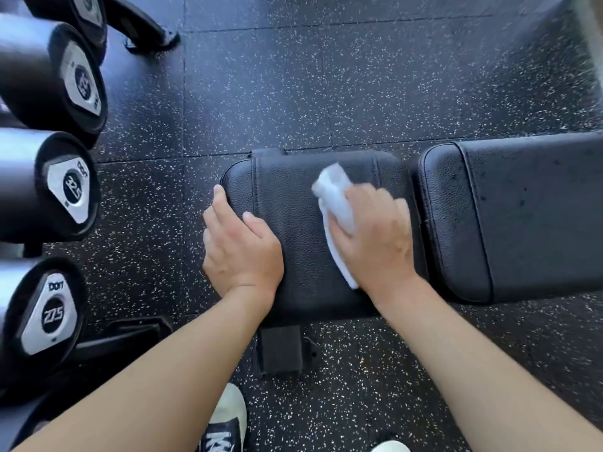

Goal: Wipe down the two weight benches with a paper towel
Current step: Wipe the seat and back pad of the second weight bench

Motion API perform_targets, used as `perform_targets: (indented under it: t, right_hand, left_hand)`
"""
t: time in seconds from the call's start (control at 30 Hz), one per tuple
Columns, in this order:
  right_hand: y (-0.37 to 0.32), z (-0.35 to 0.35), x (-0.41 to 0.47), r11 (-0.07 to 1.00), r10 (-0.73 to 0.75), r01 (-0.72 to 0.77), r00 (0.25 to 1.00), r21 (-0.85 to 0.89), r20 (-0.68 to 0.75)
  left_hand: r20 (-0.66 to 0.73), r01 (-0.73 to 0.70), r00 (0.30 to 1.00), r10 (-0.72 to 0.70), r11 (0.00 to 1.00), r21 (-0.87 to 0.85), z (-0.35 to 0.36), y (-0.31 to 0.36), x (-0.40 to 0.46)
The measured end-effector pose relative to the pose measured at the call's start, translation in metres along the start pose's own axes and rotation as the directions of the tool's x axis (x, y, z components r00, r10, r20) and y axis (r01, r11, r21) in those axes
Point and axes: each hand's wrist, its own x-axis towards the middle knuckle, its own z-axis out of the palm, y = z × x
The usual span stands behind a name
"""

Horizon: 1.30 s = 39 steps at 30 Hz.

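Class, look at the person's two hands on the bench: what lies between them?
In the head view, only bare black seat pad lies between the left hand and the right hand, which presses the paper towel.

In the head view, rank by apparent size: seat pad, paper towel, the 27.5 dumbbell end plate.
1. seat pad, clearly largest.
2. 27.5 dumbbell end plate, though nearness to the camera may inflate it.
3. paper towel, partly hidden under the right hand.
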Motion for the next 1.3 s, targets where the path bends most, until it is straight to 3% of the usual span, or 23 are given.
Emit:
perform_targets:
  t: [0.17, 0.3, 0.47, 0.63, 0.83, 0.93, 1.1, 1.2, 1.3]
  right_hand:
    - [0.001, -0.026, -0.073, 0.963, -0.236, 0.22, 0.967, 0.157, 0.096]
    - [0.024, -0.021, -0.035, 0.891, -0.437, 0.412, 0.892, 0.189, 0.118]
    - [0.016, 0.016, 0.052, 0.969, -0.2, 0.193, 0.979, 0.153, 0.028]
    - [0.001, 0.043, 0.116, 0.995, -0.039, 0.031, 0.995, 0.09, 0.095]
    - [-0.011, 0.039, 0.094, 0.997, 0.04, -0.045, 0.997, 0.064, 0.07]
    - [-0.026, 0.022, 0.032, 0.995, 0.013, -0.018, 0.999, 0.099, 0.053]
    - [-0.024, -0.016, -0.058, 0.955, -0.241, 0.214, 0.964, 0.204, 0.115]
    - [0.001, -0.021, -0.049, 0.946, -0.3, 0.282, 0.949, 0.161, 0.1]
    - [0.018, -0.007, -0.004, 0.971, -0.219, 0.212, 0.974, 0.108, 0.053]
  left_hand:
    - [0.008, -0.02, 1.0, 0.02, 1.0, -0.013, 0.0, 0.001, -0.001]
    - [0.01, -0.017, 1.0, 0.017, 1.0, -0.014, 0.0, 0.001, -0.001]
    - [0.018, 0.006, 1.0, -0.005, 1.0, -0.014, 0.0, 0.003, 0.0]
    - [0.026, 0.013, 1.0, -0.012, 1.0, -0.003, -0.001, 0.005, -0.001]
    - [0.014, 0.005, 1.0, -0.005, 1.0, 0.0, -0.001, 0.002, 0.0]
    - [0.01, 0.004, 1.0, -0.004, 1.0, -0.003, 0.001, 0.002, 0.0]
    - [0.023, 0.007, 1.0, -0.007, 1.0, -0.01, 0.001, 0.003, 0.002]
    - [0.016, 0.0, 1.0, 0.001, 1.0, -0.018, 0.002, 0.004, 0.0]
    - [0.01, 0.009, 1.0, -0.008, 1.0, -0.018, 0.003, 0.004, 0.0]
